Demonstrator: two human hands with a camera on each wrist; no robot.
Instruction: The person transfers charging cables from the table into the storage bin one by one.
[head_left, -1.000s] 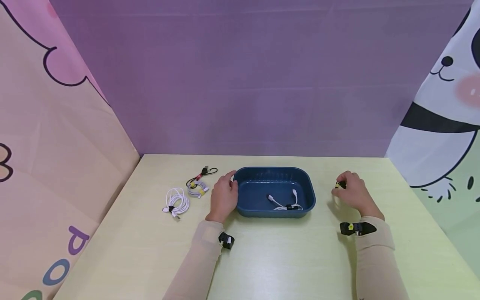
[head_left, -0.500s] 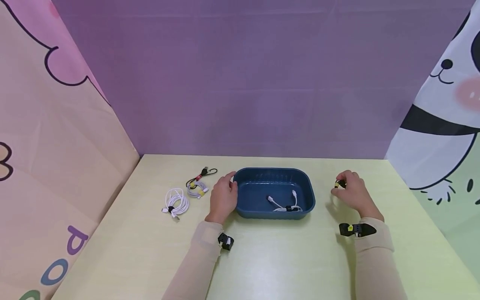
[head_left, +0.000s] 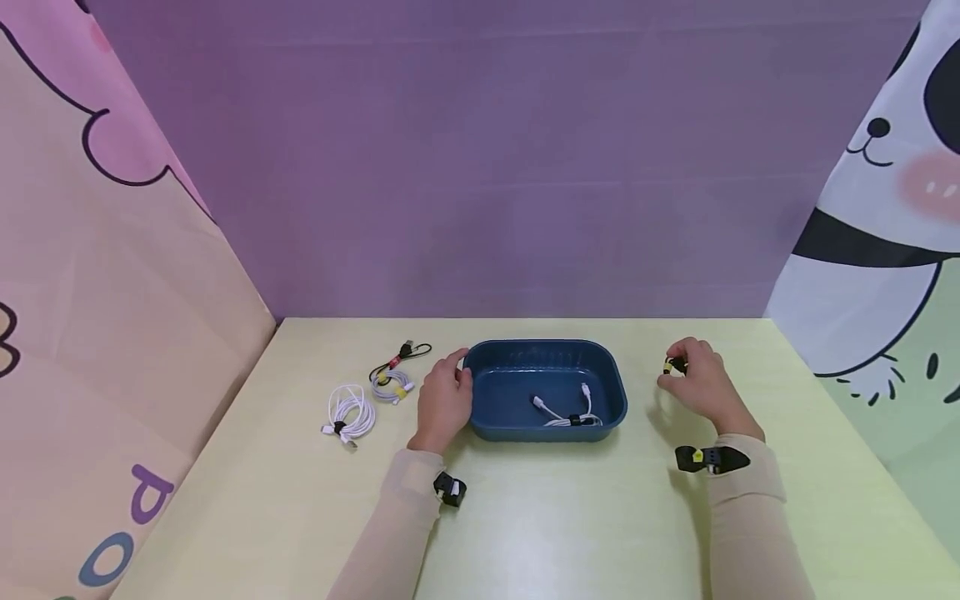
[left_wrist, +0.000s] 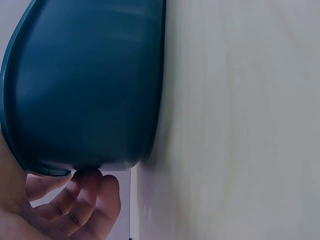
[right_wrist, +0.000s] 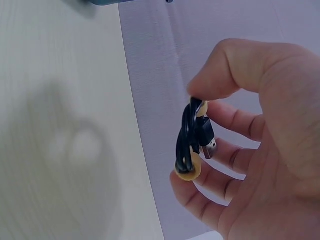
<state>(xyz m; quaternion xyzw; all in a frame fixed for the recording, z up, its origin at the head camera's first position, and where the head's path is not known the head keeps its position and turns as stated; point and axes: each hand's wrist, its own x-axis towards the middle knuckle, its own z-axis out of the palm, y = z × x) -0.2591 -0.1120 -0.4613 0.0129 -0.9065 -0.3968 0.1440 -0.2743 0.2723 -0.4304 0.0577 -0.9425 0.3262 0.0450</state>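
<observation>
My left hand (head_left: 442,403) grips the left end of a blue plastic storage bin (head_left: 546,434), its fingers curled under the rim. In the left wrist view the fingertips (left_wrist: 107,192) meet the outer wall of the bin. Inside the bin lies a white charging cable (head_left: 573,419) bundled with a black tie. Off to the right, my right hand (head_left: 707,385) holds a coiled black USB cable (right_wrist: 187,137) above the table. Thumb and fingers pinch this coil, its yellow ties and metal plug showing in the right wrist view.
Left of the bin lie a white coiled cable (head_left: 363,417), a pale cable with yellow ties (head_left: 381,389) and a black cable with a red tie (head_left: 395,362). A purple backdrop (head_left: 510,183) rises behind the table (head_left: 555,525), with printed cloth on both sides.
The view has tilted slightly. Both hands keep their grips, and the bin and the cables stay where they were.
</observation>
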